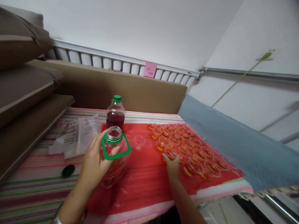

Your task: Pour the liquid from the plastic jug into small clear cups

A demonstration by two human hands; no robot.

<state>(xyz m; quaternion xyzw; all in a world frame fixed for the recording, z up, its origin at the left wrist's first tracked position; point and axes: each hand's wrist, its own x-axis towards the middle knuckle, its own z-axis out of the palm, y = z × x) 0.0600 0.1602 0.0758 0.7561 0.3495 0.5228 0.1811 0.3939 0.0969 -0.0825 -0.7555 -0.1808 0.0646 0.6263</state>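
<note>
My left hand (94, 160) is wrapped round the neck of a clear bottle (114, 169), which has an open mouth and a green handle ring (127, 146). With its fingers round the rim, my right hand (172, 163) holds a clear plastic cup (171, 152) at the near left edge of a group of similar cups (198, 154). These stand in rows on a red sheet (142, 174), with yellow and red showing in them. A single empty cup (139, 140) stands between the bottle and the group.
A green-capped bottle of dark red liquid (115, 118) stands behind. Clear plastic bags (78, 137) and a loose green cap (68, 170) lie left. Brown cushions (23, 81) are stacked far left; a tan board (121, 87) and radiator (86, 59) line the back.
</note>
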